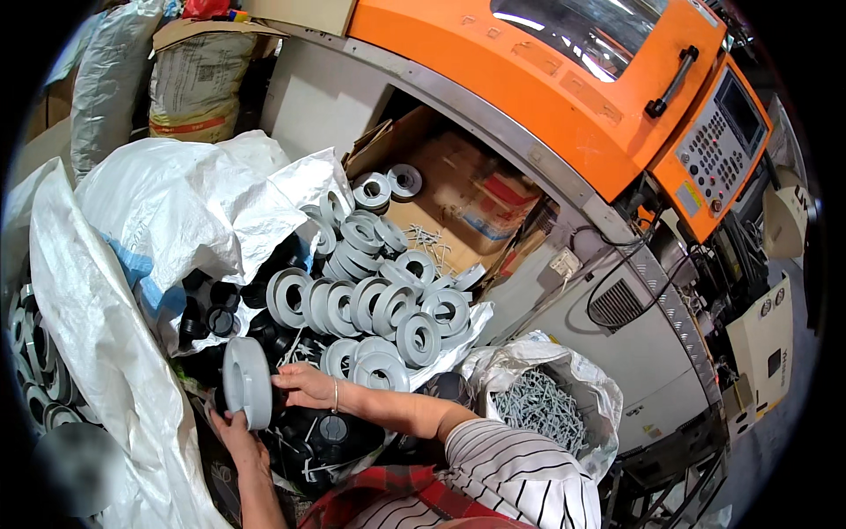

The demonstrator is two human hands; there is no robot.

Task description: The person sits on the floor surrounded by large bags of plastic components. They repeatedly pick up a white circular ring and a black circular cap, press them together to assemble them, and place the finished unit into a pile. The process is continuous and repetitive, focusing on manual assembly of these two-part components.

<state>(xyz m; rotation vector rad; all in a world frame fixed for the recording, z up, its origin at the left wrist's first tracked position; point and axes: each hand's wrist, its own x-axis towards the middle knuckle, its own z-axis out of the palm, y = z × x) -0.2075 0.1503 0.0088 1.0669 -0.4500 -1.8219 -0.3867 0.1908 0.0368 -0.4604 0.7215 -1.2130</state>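
A grey plastic ring with a broad rim is held up on edge between my two hands at the lower left. My left hand grips it from below, fingers partly behind it. My right hand is closed at its right edge; the fingertips are partly hidden. Just beyond my hands lies a heap of similar grey rings, several standing in a leaning row. Dark plastic parts sit in a bag under my right forearm, with thin grey sprues among them.
White woven sacks rise at my left, one with more grey rings beside it. An open cardboard box lies beyond the heap. At the right stands a sack of grey sprues, before an orange and grey machine with a control panel.
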